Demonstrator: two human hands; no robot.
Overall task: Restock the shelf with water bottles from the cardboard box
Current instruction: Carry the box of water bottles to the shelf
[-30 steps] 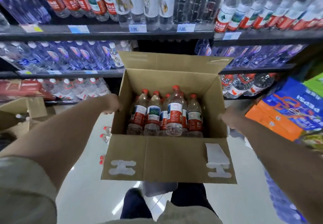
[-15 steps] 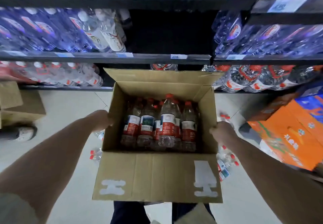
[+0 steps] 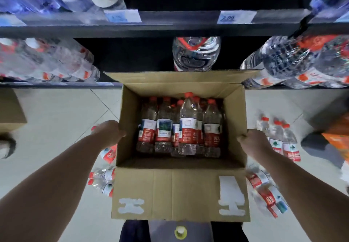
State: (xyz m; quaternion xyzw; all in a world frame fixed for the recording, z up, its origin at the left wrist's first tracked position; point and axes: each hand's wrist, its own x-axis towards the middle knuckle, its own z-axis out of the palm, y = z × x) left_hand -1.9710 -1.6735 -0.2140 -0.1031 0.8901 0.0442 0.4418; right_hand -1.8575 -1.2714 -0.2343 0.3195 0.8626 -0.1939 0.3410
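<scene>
A pale, glossy tiled floor (image 3: 56,119) fills the middle of the frame, with dark metal shelving across the top. The shelf (image 3: 170,28) has a flat black front edge carrying a white price tag (image 3: 236,17). Under it a large clear jug (image 3: 196,53) with a red handle band stands against the dark recess. Soft, shiny shrink-wrapped packs (image 3: 47,60) of bottles lie at the left, and more wrapped packs (image 3: 302,58) crowd the upper right. The upper rows are blurred.

The cardboard box (image 3: 170,194) sits at the centre of the frame. It is plain brown, matte and rectangular, its flaps are open, and white tape scraps are stuck on the near flap. Inside, the water bottles (image 3: 187,126) stand upright against the far wall. Their long axes run bottom to top of the frame, with the red caps toward the shelf. They are clear ribbed plastic with red-and-white labels, and one stands higher than the others.

The left hand (image 3: 108,132) grips the box's left wall at its rim. The right hand (image 3: 253,141) has its fingers curled over the rim of the right wall. Both forearms reach in from the lower corners.

Loose bottles (image 3: 279,140) are on the floor just right of the box, some upright and some lying down. Other fallen bottles (image 3: 103,177) lie at its left side. An orange carton (image 3: 338,138) shows at the right edge.
</scene>
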